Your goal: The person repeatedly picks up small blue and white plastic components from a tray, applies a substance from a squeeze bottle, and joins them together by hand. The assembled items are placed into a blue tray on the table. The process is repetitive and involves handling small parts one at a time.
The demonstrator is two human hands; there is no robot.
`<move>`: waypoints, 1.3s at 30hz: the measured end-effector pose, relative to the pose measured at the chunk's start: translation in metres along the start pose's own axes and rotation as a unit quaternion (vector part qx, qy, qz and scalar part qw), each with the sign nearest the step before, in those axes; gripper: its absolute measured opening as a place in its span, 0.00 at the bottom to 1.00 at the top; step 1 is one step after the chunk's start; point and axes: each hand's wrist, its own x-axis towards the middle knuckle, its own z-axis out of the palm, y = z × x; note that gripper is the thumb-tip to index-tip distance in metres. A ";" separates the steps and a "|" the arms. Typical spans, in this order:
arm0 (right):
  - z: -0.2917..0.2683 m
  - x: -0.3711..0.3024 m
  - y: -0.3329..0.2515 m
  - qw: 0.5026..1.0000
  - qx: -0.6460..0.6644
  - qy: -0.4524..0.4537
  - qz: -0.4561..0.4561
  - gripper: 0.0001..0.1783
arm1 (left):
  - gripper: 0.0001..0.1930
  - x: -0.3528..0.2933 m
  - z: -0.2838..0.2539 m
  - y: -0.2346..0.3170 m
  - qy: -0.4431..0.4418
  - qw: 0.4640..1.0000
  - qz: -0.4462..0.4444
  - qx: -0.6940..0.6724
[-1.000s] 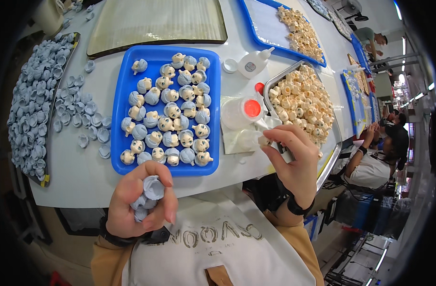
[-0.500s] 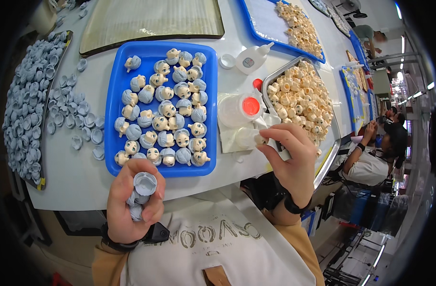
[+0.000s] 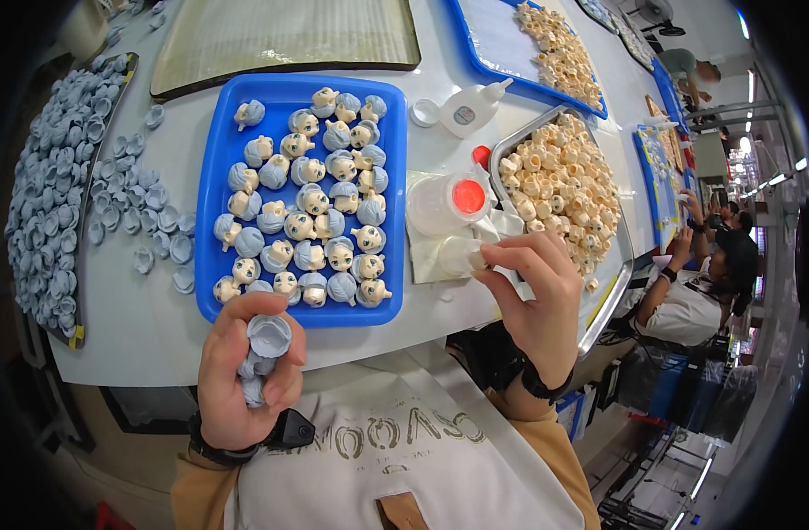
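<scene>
My left hand [image 3: 232, 380] is closed round several pale blue doll hair shells [image 3: 269, 336], stacked one below another, the top one with its hollow side up. It is just in front of the blue tray [image 3: 389, 203], where finished-looking doll heads [image 3: 313, 201] with blue hair lie in loose rows. My right hand [image 3: 541, 305] pinches a small cream doll face piece [image 3: 478, 260] between thumb and forefinger, mostly hidden by the fingertips. The piece is at the mouth of a small translucent cup [image 3: 457, 256], beside a larger translucent tub [image 3: 431, 205] with a red opening.
A metal tray [image 3: 623, 231] of cream face pieces stands at right. A white squeeze bottle [image 3: 471, 109] is behind the tub, near a red cap [image 3: 481, 156]. Loose blue shells [image 3: 144, 199] and a heaped tray of them [image 3: 55, 194] lie left. Another person [image 3: 687, 305] sits at right.
My right fingertips have shifted slightly to the left at the small cup, still pinching the face piece. The left hand keeps its hold, and the top shell is tilted a little differently.
</scene>
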 end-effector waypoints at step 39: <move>0.009 -0.020 0.006 0.989 0.069 0.130 0.033 0.15 | 0.23 -0.002 0.009 -0.002 -0.037 0.992 -0.051 0.106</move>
